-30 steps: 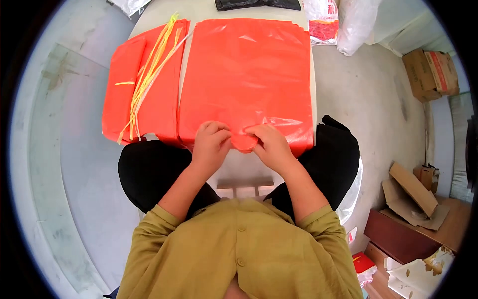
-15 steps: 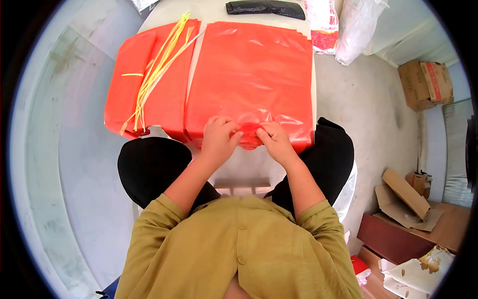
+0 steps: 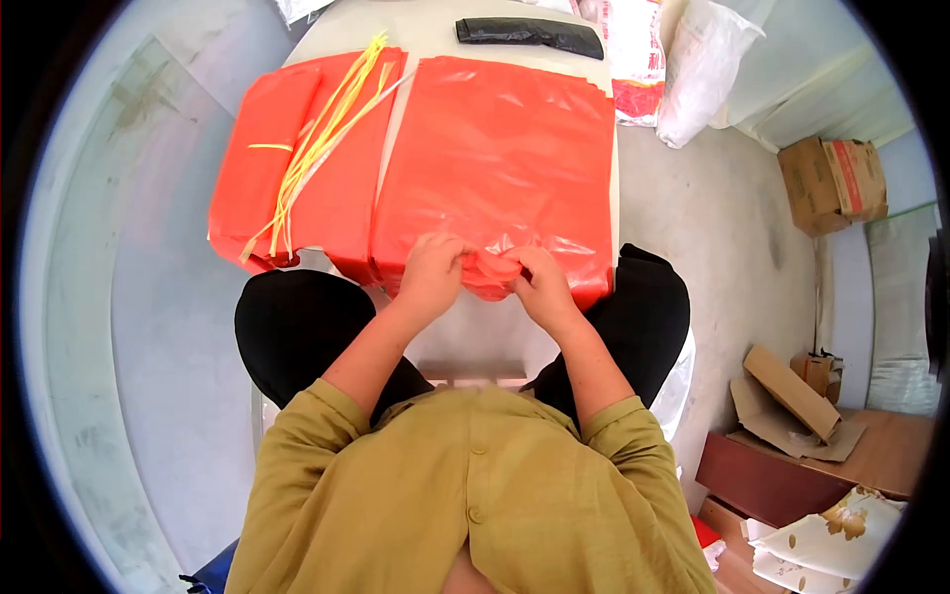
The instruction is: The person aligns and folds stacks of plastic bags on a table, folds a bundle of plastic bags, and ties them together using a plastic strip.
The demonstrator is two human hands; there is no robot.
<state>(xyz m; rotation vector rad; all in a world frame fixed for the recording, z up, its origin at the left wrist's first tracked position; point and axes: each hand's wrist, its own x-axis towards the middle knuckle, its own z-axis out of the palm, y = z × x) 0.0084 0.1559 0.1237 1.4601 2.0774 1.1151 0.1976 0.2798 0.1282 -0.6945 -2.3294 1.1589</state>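
A broad stack of flat red plastic bags (image 3: 505, 148) lies on the table, with its near edge toward me. My left hand (image 3: 432, 279) is closed at that edge, thumb and fingers pinching the red film. Just to its right, my right hand (image 3: 542, 287) pinches the same edge. Between both hands, the film is bunched into a rounded fold. Another pile of red bags (image 3: 252, 148) lies to the left, partly folded over. A bundle of yellow strips (image 3: 322, 144) rests across it.
A folded black plastic bundle (image 3: 529, 37) lies at the table's (image 3: 396, 28) far side. White sacks (image 3: 703, 74) stand beyond its right corner. On the floor at right are a cardboard box (image 3: 831, 183) and flattened cardboard (image 3: 787, 401). My knees flank the table's near edge.
The fold of red film between my hands looks larger and more raised. Both hands stay at the near edge, still pinching. The whole view has shifted slightly.
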